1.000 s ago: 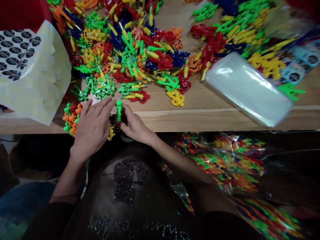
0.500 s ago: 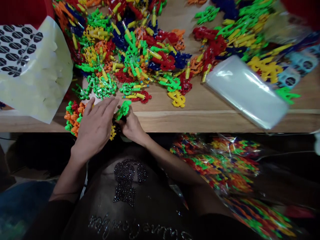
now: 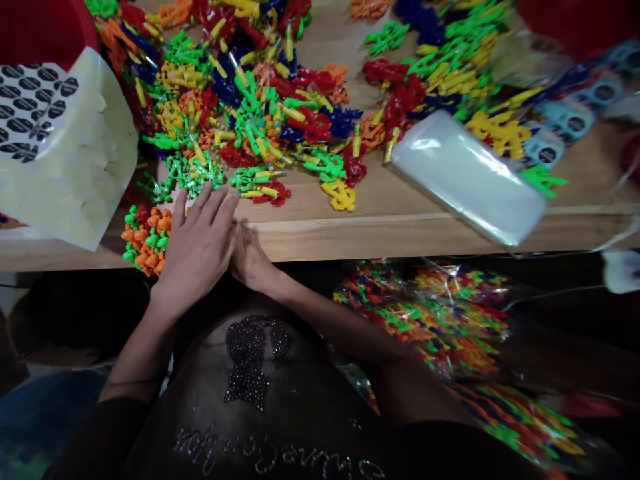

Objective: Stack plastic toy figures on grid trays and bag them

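My left hand (image 3: 200, 237) lies over a cluster of small plastic toy figures (image 3: 147, 241) at the table's front edge. Its fingers are stretched out and slightly apart, pointing away from me. Orange, green and a few red knobbed ends show to the left of the palm; the rest of the cluster is hidden. Pressed close against its right side is my right hand (image 3: 250, 260), with fingers curled and mostly covered. What those fingers hold, if anything, cannot be seen. Just beyond the fingertips lie green plastic figures (image 3: 187, 172) in clear wrapping.
A large heap of coloured plastic figures with yellow tubes (image 3: 260, 113) spreads across the wooden table (image 3: 320, 233). A stack of clear plastic bags (image 3: 470, 177) lies at right. At left stands a red container (image 3: 45, 30) with a sticker sheet (image 3: 75, 167). Filled bags (image 3: 440, 320) sit below the table.
The green figure in my right hand has gone out of sight. My right hand has moved in against the left one. The view has shifted slightly, moving the table things leftward.
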Action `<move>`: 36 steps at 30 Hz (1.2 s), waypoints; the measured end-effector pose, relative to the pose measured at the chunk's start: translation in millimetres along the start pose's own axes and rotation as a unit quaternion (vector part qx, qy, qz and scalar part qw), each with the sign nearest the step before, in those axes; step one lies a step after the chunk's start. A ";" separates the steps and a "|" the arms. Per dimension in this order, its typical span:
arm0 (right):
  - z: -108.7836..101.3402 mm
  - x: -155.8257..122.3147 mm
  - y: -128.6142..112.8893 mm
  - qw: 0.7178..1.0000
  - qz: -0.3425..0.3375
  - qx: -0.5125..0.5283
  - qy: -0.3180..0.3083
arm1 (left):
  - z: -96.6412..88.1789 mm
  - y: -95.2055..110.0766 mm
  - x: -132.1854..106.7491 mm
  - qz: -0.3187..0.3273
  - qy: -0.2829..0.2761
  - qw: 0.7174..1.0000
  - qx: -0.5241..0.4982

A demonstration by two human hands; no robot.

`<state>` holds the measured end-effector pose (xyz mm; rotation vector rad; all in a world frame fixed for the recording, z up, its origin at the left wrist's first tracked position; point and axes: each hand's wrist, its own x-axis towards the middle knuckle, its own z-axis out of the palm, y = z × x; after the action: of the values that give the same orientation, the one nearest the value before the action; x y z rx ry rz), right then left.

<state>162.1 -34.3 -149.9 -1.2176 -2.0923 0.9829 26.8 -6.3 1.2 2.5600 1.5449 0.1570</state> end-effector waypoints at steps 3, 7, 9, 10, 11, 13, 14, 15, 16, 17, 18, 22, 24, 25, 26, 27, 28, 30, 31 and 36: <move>-2.0 6.5 0.3 1.000 -0.011 -0.016 0.018 | 0.3 -3.9 0.1 0.032 -0.006 0.999 -0.005; -26.1 14.7 0.1 0.998 -0.047 0.019 0.025 | 0.6 -9.1 0.0 0.043 -0.005 0.999 -0.011; -48.4 18.4 4.2 0.997 -0.064 0.044 0.032 | 2.0 -9.8 -0.5 0.030 0.010 0.999 -0.012; -60.1 20.6 7.5 0.997 -0.055 0.038 0.046 | 2.8 -9.9 -1.0 0.025 0.018 0.999 -0.017; -71.2 23.0 11.6 0.997 -0.031 0.017 0.066 | 3.4 -9.9 -1.8 0.022 0.027 0.999 -0.025; -88.7 28.1 20.8 0.992 0.041 -0.047 0.112 | 4.0 -10.2 -3.7 0.016 0.049 0.998 -0.045; -94.4 30.1 25.4 0.986 0.079 -0.077 0.126 | 4.0 -10.4 -4.7 0.014 0.059 0.997 -0.055; -98.3 31.4 29.6 0.980 0.110 -0.103 0.130 | 3.9 -10.6 -5.5 0.012 0.066 0.996 -0.061; -100.7 31.7 33.1 0.975 0.132 -0.121 0.128 | 3.8 -10.6 -6.1 0.011 0.068 0.996 -0.063; -102.3 31.1 35.7 0.973 0.144 -0.132 0.120 | 3.7 -10.5 -6.3 0.012 0.064 0.996 -0.062; -104.1 29.8 37.1 0.974 0.145 -0.136 0.111 | 3.6 -10.3 -6.3 0.013 0.055 0.997 -0.056; -128.7 29.5 27.6 0.986 0.092 -0.106 0.085 | 4.2 -9.5 -4.4 0.025 0.020 0.999 -0.023; -155.6 37.4 14.5 0.989 0.076 -0.092 0.093 | 4.6 -9.6 -3.2 0.030 0.013 0.999 -0.017; -170.9 43.0 7.2 0.986 0.074 -0.089 0.119 | 4.7 -9.7 -2.8 0.030 0.013 0.999 -0.017; -185.5 48.9 0.2 0.979 0.068 -0.091 0.171 | 4.8 -9.8 -2.4 0.029 0.014 0.999 -0.017; -197.8 54.4 -6.0 0.966 0.063 -0.098 0.232 | 4.9 -9.9 -2.3 0.027 0.015 0.999 -0.018; -206.3 59.1 -10.7 0.952 0.059 -0.104 0.281 | 4.9 -9.8 -2.2 0.025 0.016 0.999 -0.020; -207.5 64.6 -14.6 0.944 0.057 -0.121 0.303 | 4.9 -9.4 -2.6 0.024 0.016 0.999 -0.028; -199.7 65.3 -13.4 0.954 0.061 -0.129 0.263 | 4.7 -9.0 -2.8 0.024 0.014 0.999 -0.032; -119.7 50.6 9.2 0.986 0.091 -0.138 0.036 | 3.3 -7.0 -3.4 0.024 0.017 0.999 -0.029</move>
<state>231.0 52.6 -81.6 -1.5807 -2.1407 0.7272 19.7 -6.3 -3.4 2.5626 1.4694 0.2478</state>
